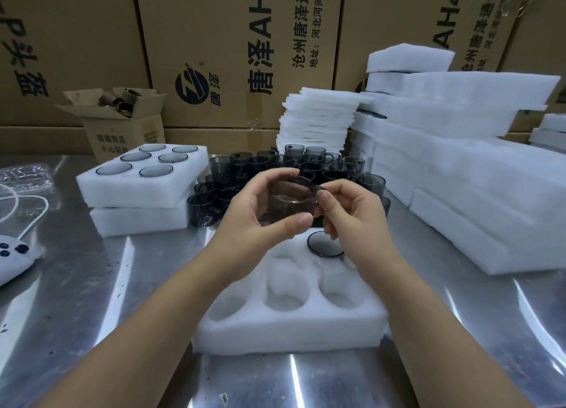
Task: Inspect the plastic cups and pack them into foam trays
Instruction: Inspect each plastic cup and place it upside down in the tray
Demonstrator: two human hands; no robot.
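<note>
While the left grip [260, 214] curls round the smoky cup [291, 201], thumb beneath and fingers over the top, the right grip [352, 214] pinches it at its right side; the cup is up in the air between both hands, over the far end of the near tray [275, 337] on the desk [92, 285]; a packed cup [326, 245] sits in that tray's far right hole; loose cups [269, 165] crowd together just behind the hands; at left, a full tray [122, 193] holding six rests on a lower tray [137, 220]; foam stacks [459, 168] rise on the right.
</note>
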